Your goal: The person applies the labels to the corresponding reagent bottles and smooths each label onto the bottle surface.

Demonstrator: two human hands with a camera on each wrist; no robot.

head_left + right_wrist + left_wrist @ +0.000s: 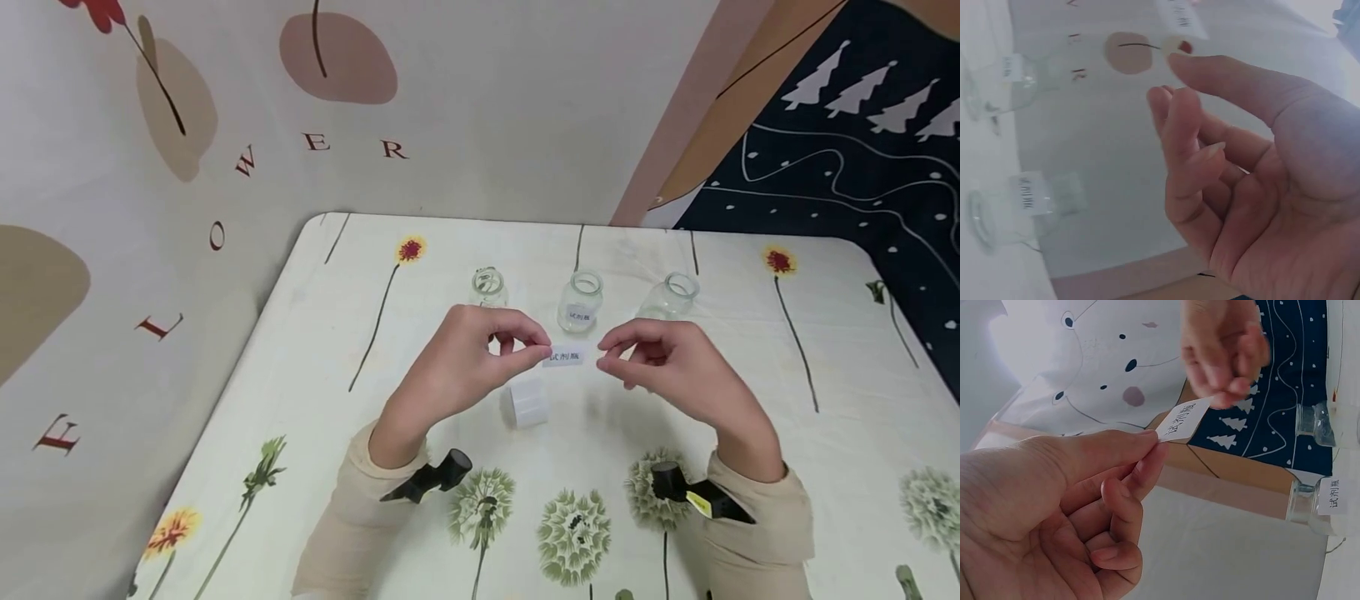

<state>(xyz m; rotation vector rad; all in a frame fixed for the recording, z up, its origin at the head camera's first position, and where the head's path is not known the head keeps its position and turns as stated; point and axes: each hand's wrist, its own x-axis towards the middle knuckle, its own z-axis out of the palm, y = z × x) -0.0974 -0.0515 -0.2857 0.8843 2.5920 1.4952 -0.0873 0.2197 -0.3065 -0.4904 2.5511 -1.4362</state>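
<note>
My left hand point(471, 360) pinches one end of a small white sticker label point(566, 357) with printed characters, held above the table between thumb and forefinger. The label's other end points toward my right hand point(678, 367). That hand hovers beside it, thumb and forefinger apart, with a small gap to the label in the head view. Beyond the hands stand three clear glass bottles: a left bottle point(489, 285), a middle bottle point(580, 300) and a right bottle point(670, 297). The right wrist view shows labels on two bottles; the right bottle's front is partly hidden by my hand.
A white roll of labels point(529, 403) lies on the table below my left hand. The flower-printed tablecloth point(315, 333) covers the table, and a patterned cloth wall point(510, 150) rises behind its far edge.
</note>
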